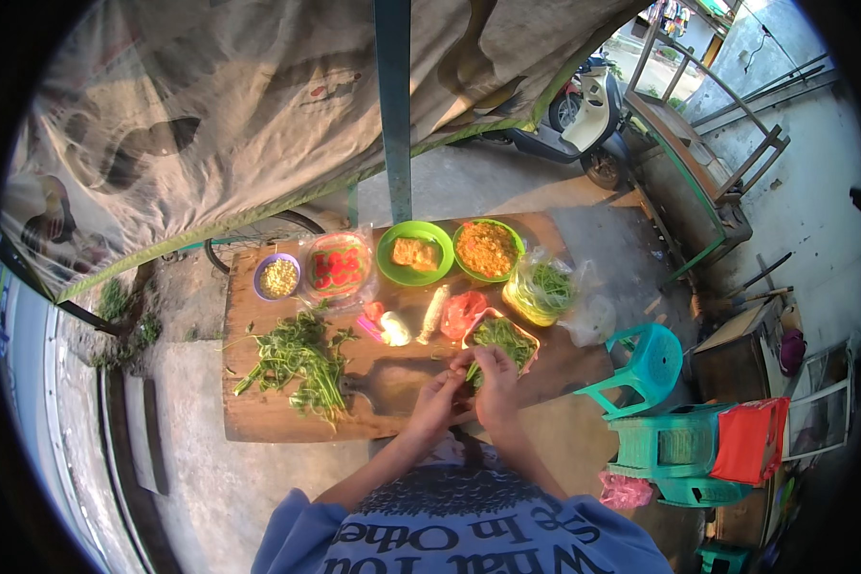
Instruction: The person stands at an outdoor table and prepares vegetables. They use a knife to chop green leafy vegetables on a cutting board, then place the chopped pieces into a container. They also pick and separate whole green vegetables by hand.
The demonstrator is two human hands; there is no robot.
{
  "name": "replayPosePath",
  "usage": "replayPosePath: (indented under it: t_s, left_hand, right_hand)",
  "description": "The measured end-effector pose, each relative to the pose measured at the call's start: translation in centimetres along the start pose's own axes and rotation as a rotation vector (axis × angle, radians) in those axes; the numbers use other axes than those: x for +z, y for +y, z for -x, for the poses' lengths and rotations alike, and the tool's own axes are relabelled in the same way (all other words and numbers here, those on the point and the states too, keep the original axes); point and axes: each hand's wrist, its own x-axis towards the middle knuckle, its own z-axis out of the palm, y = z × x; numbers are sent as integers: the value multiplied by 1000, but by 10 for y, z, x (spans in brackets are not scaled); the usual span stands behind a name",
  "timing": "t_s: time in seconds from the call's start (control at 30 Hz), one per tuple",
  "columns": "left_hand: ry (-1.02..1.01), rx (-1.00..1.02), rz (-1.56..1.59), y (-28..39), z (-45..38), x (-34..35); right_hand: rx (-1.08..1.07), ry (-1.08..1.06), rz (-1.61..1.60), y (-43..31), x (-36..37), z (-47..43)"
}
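My left hand (436,396) and my right hand (495,379) meet above the near side of the wooden table, fingertips pinched together on a small green sprig (473,374). Just beyond them stands a pink-rimmed basket (537,349) holding picked leafy greens (504,337). Partly behind my left hand lies a dark wooden cutting board (396,384), its handle pointing left. Further left, a loose bunch of leafy greens with long stems (298,359) is spread on the table. My fingers hide part of the sprig.
Along the back of the wooden table (258,423) are a purple bowl of pale kernels (279,278), a plastic-wrapped red item (337,265), green bowls (415,276) of food and a bag of vegetables (542,290). A corn cob (434,313) lies mid-table. Turquoise stools (646,369) stand right.
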Motion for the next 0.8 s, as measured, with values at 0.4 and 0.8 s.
replayPosePath:
  t_s: [0.4,0.8]
  left_hand:
    - [127,-11,-335,1,-52,-85]
    - [527,176,-646,14,-66,-229]
  right_hand:
    - [-299,436,-291,-57,-99,-198]
    - [-241,133,1780,62,-220,-305]
